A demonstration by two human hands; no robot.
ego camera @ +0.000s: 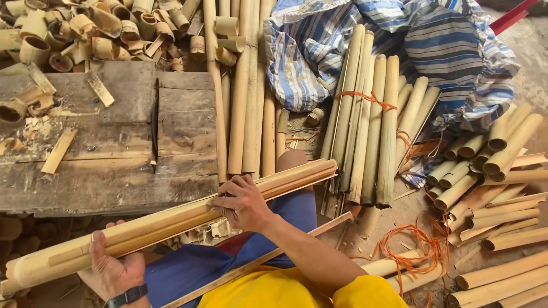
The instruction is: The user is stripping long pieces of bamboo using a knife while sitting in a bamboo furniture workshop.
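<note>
hands (171, 236) gripping split bamboo (171, 219), wooden bench (114, 142)

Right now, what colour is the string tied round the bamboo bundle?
Orange string, seen clearly in the head view.

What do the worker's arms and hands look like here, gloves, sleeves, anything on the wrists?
Both hands are bare, no gloves. The left hand has a dark watch or band with a black strap on the wrist. The right hand shows no ring or band; its forearm is bare up to a short yellow sleeve near the elbow. No tape or bandage is visible.
</note>
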